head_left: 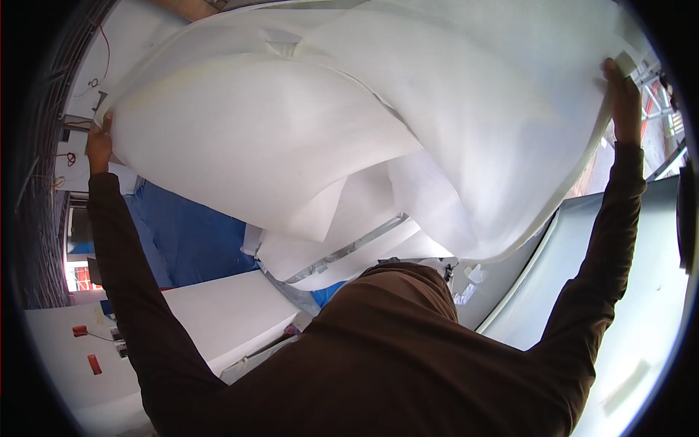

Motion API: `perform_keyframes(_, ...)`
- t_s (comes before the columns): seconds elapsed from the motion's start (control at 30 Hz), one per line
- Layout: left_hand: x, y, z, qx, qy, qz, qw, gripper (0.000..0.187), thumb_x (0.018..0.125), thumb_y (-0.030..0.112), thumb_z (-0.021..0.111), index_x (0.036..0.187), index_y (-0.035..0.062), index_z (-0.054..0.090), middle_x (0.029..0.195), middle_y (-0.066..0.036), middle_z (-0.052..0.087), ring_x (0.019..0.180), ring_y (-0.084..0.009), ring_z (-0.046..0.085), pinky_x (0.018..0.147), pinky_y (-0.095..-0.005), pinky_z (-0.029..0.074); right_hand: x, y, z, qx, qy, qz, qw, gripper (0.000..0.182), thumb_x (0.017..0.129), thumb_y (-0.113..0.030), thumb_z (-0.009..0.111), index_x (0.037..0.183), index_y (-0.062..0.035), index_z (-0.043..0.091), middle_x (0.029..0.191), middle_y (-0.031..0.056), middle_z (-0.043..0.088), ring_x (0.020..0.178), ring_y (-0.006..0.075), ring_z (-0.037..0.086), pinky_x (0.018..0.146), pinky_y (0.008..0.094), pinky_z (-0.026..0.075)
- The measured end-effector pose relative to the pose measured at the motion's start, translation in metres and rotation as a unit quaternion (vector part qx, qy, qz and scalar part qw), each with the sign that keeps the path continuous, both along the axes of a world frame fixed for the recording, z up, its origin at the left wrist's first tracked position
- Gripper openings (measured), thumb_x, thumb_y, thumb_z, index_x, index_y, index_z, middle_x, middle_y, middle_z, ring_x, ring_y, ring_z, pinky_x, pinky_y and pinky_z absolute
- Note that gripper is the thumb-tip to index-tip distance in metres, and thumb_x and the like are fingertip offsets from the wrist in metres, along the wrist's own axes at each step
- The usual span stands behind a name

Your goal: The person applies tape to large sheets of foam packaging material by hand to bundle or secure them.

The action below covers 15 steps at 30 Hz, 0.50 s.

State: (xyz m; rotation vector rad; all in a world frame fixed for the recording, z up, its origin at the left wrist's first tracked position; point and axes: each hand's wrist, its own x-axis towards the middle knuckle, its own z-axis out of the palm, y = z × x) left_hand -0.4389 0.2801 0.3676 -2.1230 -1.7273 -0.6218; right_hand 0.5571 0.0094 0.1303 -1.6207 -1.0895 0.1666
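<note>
White sheet (240,138) is held up and spread wide between both hands, with loose folds sagging through the middle. Left hand (100,146) has its fingers closed on one edge, right hand (625,105) is gripping the opposite one. Down past it on the left there's a creased blue covering (193,237), white ledge (226,309) just beside that, red fittings (79,331) at lower left, and a pale panel (619,284) along the right, near some metal bars (668,159).

Wht wall (138,36) w/ red wire (109,52) above L fingers (108,120); blue surface (193,233) below, inboard. Brightly lit metal framework (659,113) outboard of R fingers (610,67). Wht panel (58,353), red fittings (95,364) well below L fingers.
</note>
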Motion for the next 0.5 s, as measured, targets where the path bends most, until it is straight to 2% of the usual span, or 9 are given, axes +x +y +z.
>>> perform_keyframes(0.07,0.002,-0.016,-0.015,-0.068,-0.152,0.018,0.986,0.061,0.092,0.046,0.070,0.119,-0.0089,0.065,0.099,-0.024,0.072,0.099,-0.0396,0.069,0.090,-0.0444,0.051,-0.015,0.002,0.043,0.000,-0.096,-0.029,0.995,0.045,0.104,-0.034,0.060,0.126,0.0034,0.067,0.121,0.0094,0.073,0.114,0.0157,0.065,0.100,0.0283,0.047)
perform_keyframes(0.1,0.001,-0.027,-0.025,-0.063,-0.164,0.026,0.984,0.061,0.092,0.046,0.070,0.119,-0.0089,0.065,0.099,-0.024,0.072,0.099,-0.0396,0.069,0.090,-0.0444,0.051,-0.021,0.003,0.053,0.005,-0.107,-0.020,0.994,0.045,0.104,-0.034,0.060,0.126,0.0034,0.067,0.121,0.0094,0.073,0.114,0.0157,0.065,0.100,0.0283,0.047)
perform_keyframes(0.17,0.015,-0.056,-0.046,0.064,0.181,0.185,0.964,0.049,0.090,0.037,0.073,0.108,-0.0082,0.065,0.093,-0.020,0.071,0.090,-0.0357,0.069,0.086,-0.0428,0.051,-0.035,0.009,0.065,0.126,-0.235,0.020,0.964,0.039,0.107,-0.028,0.053,0.130,0.0002,0.066,0.123,0.0125,0.071,0.112,0.0205,0.066,0.098,0.0342,0.050)
perform_keyframes(0.23,0.107,-0.103,-0.064,0.386,0.116,0.059,0.913,0.030,0.087,0.024,0.074,0.099,-0.0012,0.062,0.084,-0.013,0.066,0.077,-0.0296,0.065,0.078,-0.0409,0.051,-0.090,0.001,0.096,0.183,-0.235,0.033,0.954,0.032,0.105,-0.014,0.051,0.130,-0.0001,0.066,0.123,0.0133,0.071,0.108,0.0194,0.067,0.095,0.0335,0.052)
perform_keyframes(0.27,0.188,-0.145,-0.084,0.300,-0.137,0.008,0.944,0.017,0.086,0.014,0.070,0.092,0.0018,0.060,0.079,-0.010,0.058,0.071,-0.0270,0.059,0.072,-0.0393,0.050,-0.113,0.001,0.109,0.232,-0.198,0.072,0.950,0.031,0.103,-0.007,0.051,0.129,-0.0004,0.067,0.122,0.0136,0.072,0.105,0.0186,0.069,0.092,0.0328,0.053)
perform_keyframes(0.3,0.240,-0.172,-0.113,0.232,-0.213,-0.195,0.929,0.015,0.086,0.009,0.071,0.085,0.0026,0.057,0.081,-0.009,0.055,0.075,-0.0234,0.058,0.071,-0.0369,0.049,-0.136,0.001,0.121,0.279,-0.163,0.112,0.940,0.031,0.102,0.001,0.051,0.128,-0.0007,0.068,0.121,0.0140,0.072,0.102,0.0178,0.070,0.089,0.0320,0.055)
perform_keyframes(0.33,0.293,-0.199,-0.134,0.159,-0.147,-0.292,0.931,0.015,0.089,0.008,0.072,0.085,0.0005,0.059,0.092,-0.012,0.062,0.078,-0.0208,0.061,0.070,-0.0330,0.052,-0.168,0.002,0.133,0.289,-0.201,0.096,0.931,0.027,0.102,-0.004,0.055,0.124,0.0000,0.070,0.115,0.0134,0.074,0.097,0.0174,0.071,0.084,0.0314,0.057)
perform_keyframes(0.4,0.376,-0.217,-0.169,0.109,-0.186,-0.373,0.902,0.014,0.092,0.008,0.069,0.087,-0.0023,0.060,0.096,-0.018,0.064,0.087,-0.0333,0.065,0.078,-0.0375,0.052,-0.226,-0.002,0.163,0.303,-0.315,0.020,0.899,0.021,0.100,-0.006,0.060,0.116,-0.0006,0.074,0.107,0.0112,0.076,0.086,0.0150,0.071,0.075,0.0289,0.057)
perform_keyframes(0.5,0.397,-0.192,-0.235,-0.038,-0.277,-0.247,0.928,0.024,0.092,0.018,0.071,0.104,0.0009,0.059,0.103,-0.020,0.064,0.094,-0.0402,0.063,0.082,-0.0406,0.051,-0.278,-0.006,0.196,0.316,-0.442,-0.060,0.837,0.016,0.098,-0.009,0.066,0.107,-0.0011,0.077,0.098,0.0090,0.078,0.075,0.0125,0.072,0.066,0.0265,0.058)
